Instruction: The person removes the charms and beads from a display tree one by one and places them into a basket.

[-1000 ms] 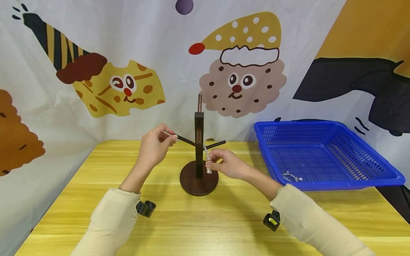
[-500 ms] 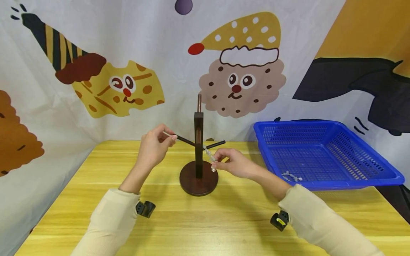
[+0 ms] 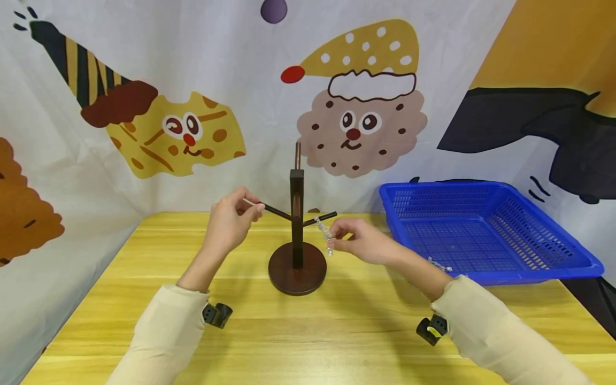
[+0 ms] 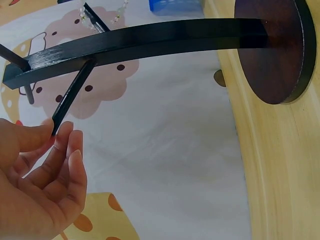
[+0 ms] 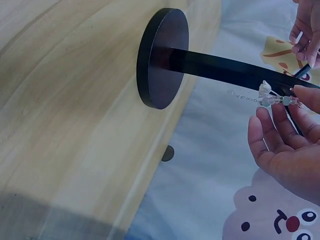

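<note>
A dark brown wooden stand (image 3: 297,230) with a round base and side pegs stands upright on the table. My left hand (image 3: 231,222) pinches the end of its left peg (image 4: 74,95) between thumb and fingertips. On the right, my right hand (image 3: 368,240) pinches a clear beaded bracelet (image 3: 323,229) beside the right peg (image 3: 329,216). The bracelet's upper end lies at that peg; whether it loops round it I cannot tell. In the right wrist view, a white flower bead (image 5: 265,90) and a thin chain (image 5: 245,97) show on the bracelet.
A blue plastic basket (image 3: 544,275) stands at the table's right, behind my right forearm. Another beaded bracelet (image 3: 439,264) lies in it, partly hidden by the forearm. A printed cloth (image 3: 269,107) hangs behind the wooden table (image 3: 269,342).
My right hand has moved right, away from the stand's post, drawing the bracelet outward along the right peg. My left hand stays on the left peg.
</note>
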`<state>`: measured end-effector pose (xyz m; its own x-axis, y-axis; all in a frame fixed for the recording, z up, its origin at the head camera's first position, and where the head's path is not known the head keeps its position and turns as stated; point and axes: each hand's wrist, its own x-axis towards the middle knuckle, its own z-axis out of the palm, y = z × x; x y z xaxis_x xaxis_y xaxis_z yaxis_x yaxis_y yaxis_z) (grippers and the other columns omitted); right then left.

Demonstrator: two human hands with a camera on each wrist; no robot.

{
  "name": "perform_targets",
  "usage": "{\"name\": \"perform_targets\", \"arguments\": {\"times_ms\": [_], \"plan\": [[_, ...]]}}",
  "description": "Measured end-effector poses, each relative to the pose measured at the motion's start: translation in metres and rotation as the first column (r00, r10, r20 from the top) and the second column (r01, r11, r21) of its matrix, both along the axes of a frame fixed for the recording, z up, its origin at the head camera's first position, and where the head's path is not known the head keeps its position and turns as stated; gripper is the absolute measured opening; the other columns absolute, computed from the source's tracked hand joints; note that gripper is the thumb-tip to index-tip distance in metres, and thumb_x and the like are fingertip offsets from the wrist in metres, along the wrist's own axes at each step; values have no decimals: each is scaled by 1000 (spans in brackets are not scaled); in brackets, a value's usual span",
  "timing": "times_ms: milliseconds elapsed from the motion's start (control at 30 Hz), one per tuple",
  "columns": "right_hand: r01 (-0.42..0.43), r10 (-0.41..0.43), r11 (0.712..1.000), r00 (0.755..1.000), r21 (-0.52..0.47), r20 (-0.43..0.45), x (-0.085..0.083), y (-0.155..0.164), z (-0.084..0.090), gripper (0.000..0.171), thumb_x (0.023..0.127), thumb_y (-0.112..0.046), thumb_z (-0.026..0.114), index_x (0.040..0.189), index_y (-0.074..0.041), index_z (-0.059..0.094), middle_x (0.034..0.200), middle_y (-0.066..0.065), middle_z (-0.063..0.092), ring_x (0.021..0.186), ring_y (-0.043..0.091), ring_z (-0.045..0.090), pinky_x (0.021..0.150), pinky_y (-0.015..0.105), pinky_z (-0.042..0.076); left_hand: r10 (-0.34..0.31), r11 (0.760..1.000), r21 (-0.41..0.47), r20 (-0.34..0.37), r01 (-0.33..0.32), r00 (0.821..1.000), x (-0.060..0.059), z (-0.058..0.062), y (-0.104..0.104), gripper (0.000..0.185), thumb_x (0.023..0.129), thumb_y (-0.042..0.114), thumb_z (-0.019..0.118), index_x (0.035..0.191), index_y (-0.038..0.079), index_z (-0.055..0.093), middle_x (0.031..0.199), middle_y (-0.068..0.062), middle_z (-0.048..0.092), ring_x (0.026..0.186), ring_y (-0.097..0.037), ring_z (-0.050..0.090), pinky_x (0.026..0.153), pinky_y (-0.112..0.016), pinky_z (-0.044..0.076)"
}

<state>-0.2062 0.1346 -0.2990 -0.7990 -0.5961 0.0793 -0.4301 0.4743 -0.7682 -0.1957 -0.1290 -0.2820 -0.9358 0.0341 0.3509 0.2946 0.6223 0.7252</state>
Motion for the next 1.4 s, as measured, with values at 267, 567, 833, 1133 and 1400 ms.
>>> {"name": "perform_targets", "arguments": {"times_ms": [267,567,833,1133,1400], "plan": [[15,-15,1000,1000,3,-14,2,9,6,4,89,-8,59,89,-4,60,85,3,60,83,18,56,64,31,47,-1,1000,-7,-9,1,1000,0,-1,0,11,91,14,58,91,3,60,76,-10,67,66,-22,61,53,-30,40],[46,-45,999,999,7,-21,3,19,14,5,89,-8,59,89,-4,61,85,4,61,84,19,56,68,31,48,-7,1000,-9,-18,7,1000,0,-1,0,11,91,14,58,91,3,60,77,-11,67,66,-22,61,53,-30,40],[56,-56,998,998,7,-43,4,28,20,6,87,-7,61,89,-2,61,85,5,62,84,19,57,68,30,48,-7,1000,-12,-14,7,1000,0,-1,0,12,91,14,57,91,3,60,76,-10,66,65,-21,60,53,-30,39],[77,-77,997,996,11,-43,5,38,27,5,88,-3,58,90,-1,62,85,8,62,82,19,57,72,34,49,-7,1000,-7,-11,7,1000,0,-1,0,11,91,14,58,92,3,60,76,-10,66,65,-21,60,53,-30,39],[94,-93,996,994,5,-51,6,50,33,6,88,-6,59,92,-4,63,87,8,60,80,19,56,67,30,48,-10,1000,-6,-10,10,1000,0,0,0,11,91,14,57,92,3,60,76,-10,66,65,-22,60,52,-30,39]]}}
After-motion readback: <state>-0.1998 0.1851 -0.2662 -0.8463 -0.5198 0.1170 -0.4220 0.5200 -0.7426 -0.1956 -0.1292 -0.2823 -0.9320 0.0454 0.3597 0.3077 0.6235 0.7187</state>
